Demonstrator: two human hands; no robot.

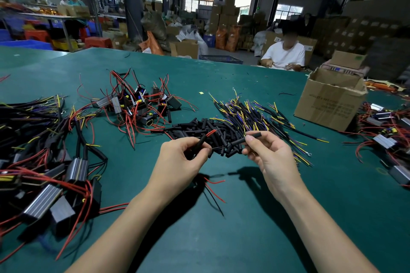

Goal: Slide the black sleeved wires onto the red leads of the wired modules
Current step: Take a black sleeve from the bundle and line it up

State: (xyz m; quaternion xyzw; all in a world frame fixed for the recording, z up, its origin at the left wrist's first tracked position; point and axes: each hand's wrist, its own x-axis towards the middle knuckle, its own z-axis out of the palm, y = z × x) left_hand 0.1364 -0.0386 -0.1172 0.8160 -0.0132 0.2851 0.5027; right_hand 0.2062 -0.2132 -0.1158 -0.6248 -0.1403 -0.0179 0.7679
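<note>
While unsleeved modules are waiting beyond the black sleeve pile, the left hand is pinching a sleeved red lead and the right hand is pinching another sleeve.

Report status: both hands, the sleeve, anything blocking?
Left hand pinches thin black sleeve, red leads poking out its top. Right hand pinches short black tube, held apart from it. Nothing between them; loose black tubes pile behind.

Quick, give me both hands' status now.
Left hand: pinching a black sleeve with red leads poking out.
Right hand: pinching a black tube.
</note>
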